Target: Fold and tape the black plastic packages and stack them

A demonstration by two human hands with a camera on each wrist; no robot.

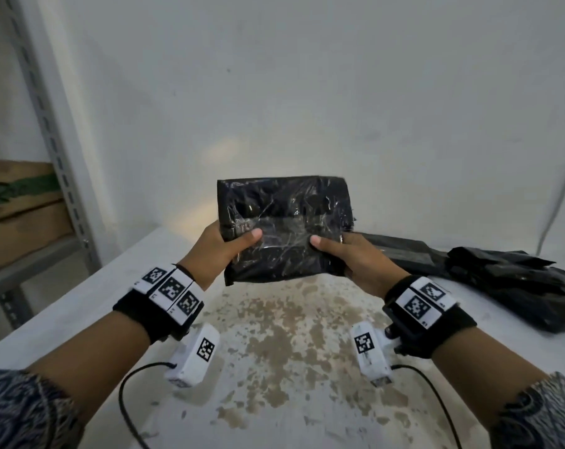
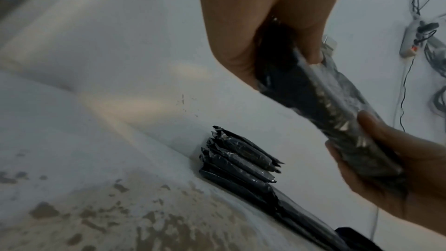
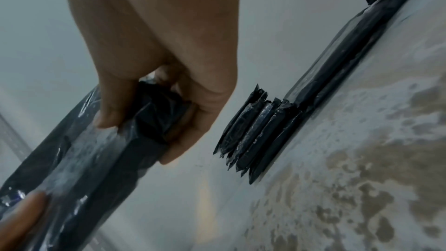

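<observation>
I hold a folded black plastic package wrapped in clear shiny tape (image 1: 286, 228) up off the table, between both hands. My left hand (image 1: 224, 251) has its grip closed on the package's left edge, thumb pressed on the front face and fingers curled behind. My right hand (image 1: 355, 257) grips the right edge the same way, thumb on the taped front and fingers wrapped round the back. The package is roughly upright, its broad face turned toward me, above the white table with worn brown patches (image 1: 290, 351). To my right, against the wall, a stack of folded black plastic packages (image 2: 241, 159) lies on the table, and beside it loose crumpled black plastic bags (image 1: 514, 286) are spread flat. At my far left stands a grey metal shelf with cardboard boxes (image 1: 22, 205).
</observation>
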